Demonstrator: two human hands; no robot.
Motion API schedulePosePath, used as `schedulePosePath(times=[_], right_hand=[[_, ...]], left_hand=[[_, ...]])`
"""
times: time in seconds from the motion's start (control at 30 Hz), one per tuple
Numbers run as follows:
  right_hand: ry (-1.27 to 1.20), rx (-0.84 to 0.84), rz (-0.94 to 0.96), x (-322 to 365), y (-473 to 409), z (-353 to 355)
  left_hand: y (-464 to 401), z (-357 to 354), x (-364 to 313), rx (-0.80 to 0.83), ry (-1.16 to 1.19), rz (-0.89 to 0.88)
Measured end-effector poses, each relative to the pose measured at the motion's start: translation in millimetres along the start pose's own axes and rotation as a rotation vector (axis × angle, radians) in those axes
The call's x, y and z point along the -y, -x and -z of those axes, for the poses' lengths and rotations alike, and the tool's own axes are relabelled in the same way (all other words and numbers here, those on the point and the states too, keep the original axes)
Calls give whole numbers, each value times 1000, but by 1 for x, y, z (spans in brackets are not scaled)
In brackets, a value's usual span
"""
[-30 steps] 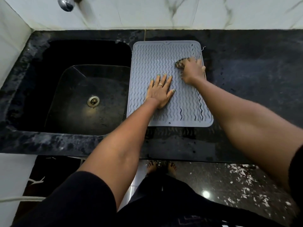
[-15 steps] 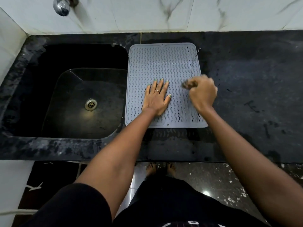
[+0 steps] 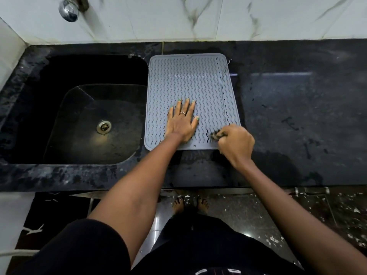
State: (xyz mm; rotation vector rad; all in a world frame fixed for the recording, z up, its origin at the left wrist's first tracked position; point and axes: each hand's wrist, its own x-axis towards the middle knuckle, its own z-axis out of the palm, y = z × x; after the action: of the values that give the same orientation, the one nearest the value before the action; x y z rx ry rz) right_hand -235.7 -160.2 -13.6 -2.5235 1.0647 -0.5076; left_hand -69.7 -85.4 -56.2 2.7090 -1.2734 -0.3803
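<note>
Left hand (image 3: 181, 124) presses flat on the grey mat (image 3: 198, 80) (wavy ribs, rounded corners); right hand (image 3: 236, 144) grips a dark scrubber (image 3: 215, 134) at its near edge.

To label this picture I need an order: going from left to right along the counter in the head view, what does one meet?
Sink drain → left hand, flat on the grey ridged drying mat → dark scrubber → right hand gripping it → black countertop.
</note>
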Motion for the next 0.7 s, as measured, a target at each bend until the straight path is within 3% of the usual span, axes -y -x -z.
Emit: schedulePosePath(times=[0.13, 0.23, 0.33, 0.53, 0.7], right_hand=[[-227, -121, -44, 28, -61, 0], [-41, 133, 90, 45, -116, -15], [159, 389, 97, 40, -128, -34], [101, -5, 155, 22, -40, -34], [52, 147, 32, 40, -24, -7]], left_hand=[[9, -2, -4, 21, -16, 0], [14, -2, -5, 24, -18, -3], [21, -2, -3, 31, -10, -14], [35, -2, -2, 37, -19, -34], [46, 3, -3, 80, -48, -29]])
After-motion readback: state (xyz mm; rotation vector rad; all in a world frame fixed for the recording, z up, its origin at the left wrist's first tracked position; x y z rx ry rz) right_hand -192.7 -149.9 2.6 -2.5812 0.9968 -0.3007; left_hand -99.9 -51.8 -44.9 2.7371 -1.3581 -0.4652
